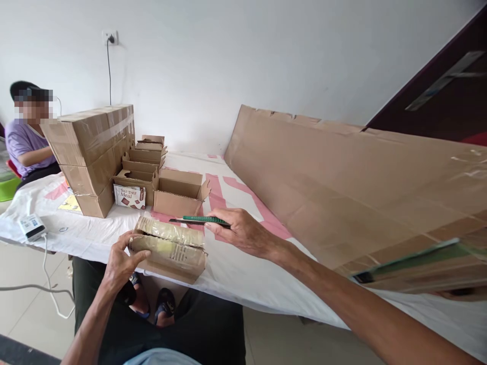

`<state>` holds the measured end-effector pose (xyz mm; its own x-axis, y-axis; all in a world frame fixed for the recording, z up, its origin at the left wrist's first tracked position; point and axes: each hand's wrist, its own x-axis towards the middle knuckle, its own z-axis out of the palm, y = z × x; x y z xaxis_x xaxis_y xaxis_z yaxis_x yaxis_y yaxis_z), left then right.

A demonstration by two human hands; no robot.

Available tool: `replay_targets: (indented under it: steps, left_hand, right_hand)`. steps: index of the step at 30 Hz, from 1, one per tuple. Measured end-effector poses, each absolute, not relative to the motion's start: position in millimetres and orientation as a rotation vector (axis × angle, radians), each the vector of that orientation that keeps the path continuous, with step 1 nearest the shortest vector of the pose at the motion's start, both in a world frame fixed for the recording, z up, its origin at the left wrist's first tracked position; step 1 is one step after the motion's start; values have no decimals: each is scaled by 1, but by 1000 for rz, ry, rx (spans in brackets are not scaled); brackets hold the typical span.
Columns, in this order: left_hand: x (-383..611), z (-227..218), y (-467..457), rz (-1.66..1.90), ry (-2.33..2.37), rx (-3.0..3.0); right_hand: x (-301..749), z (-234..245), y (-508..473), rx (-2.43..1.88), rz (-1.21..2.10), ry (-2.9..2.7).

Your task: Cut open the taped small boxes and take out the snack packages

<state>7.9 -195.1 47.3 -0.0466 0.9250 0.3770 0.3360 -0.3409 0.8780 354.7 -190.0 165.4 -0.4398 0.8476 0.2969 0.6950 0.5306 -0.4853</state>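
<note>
A small cardboard box (173,258) covered in clear tape lies at the table's near edge, a dark slit running along its top. My left hand (124,258) grips the left end of this box, thumb on the near side and fingers on the far side. In my right hand (243,230) is a green utility knife (203,219), its dark blade pointing left above the box's far edge, apart from it. Just beyond stand open cardboard boxes (178,197), and a white printed packet reading "Super Meal" (130,196) leans against one of them.
Closed taped boxes (93,152) are stacked on the left. A large cardboard sheet (323,187) leans along the right. A white device (32,227) with a cable sits at the left edge of the cloth-covered table (266,284). Another person (30,137) sits at far left.
</note>
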Motion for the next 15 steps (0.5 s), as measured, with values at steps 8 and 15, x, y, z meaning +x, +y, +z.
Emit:
replay_targets:
  steps: [8, 15]
  left_hand:
    - [-1, 54, -197, 1380, 1113, 1936]
    - [-13, 57, -199, 1371, 1111, 1938]
  right_hand:
    - [337, 167, -204, -1218, 474, -2277]
    - [339, 166, -209, -1247, 402, -2313]
